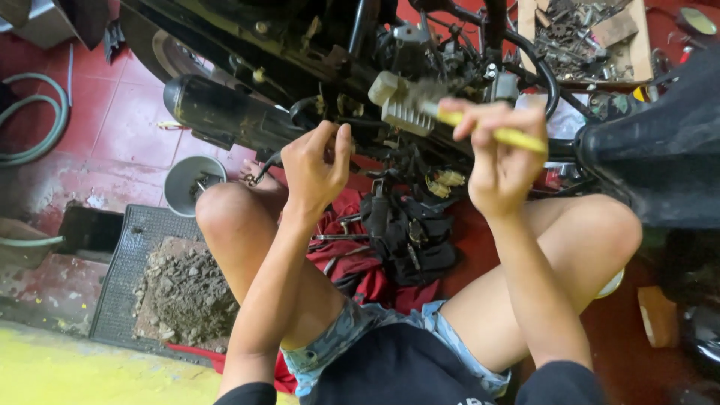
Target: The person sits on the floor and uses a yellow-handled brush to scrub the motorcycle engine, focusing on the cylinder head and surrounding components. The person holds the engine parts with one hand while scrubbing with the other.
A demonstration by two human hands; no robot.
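Right hand (501, 166) clenched around a yellow-handled tool (495, 133), its blurred shaft angled up-left toward the grey finned part (409, 112) of the motorcycle engine (420, 67), seemingly to work a fitting there. Left hand (315, 169) half-curled, fingertips on the engine's underside beside the black exhaust pipe (225, 112), apparently steadying; whether it grips anything I cannot tell. No labels legible; wooden tray (637, 45) of scrap metal at the floor's upper right, steel bowl (191, 184) by the left knee.

Black sleeves, frayed denim shorts
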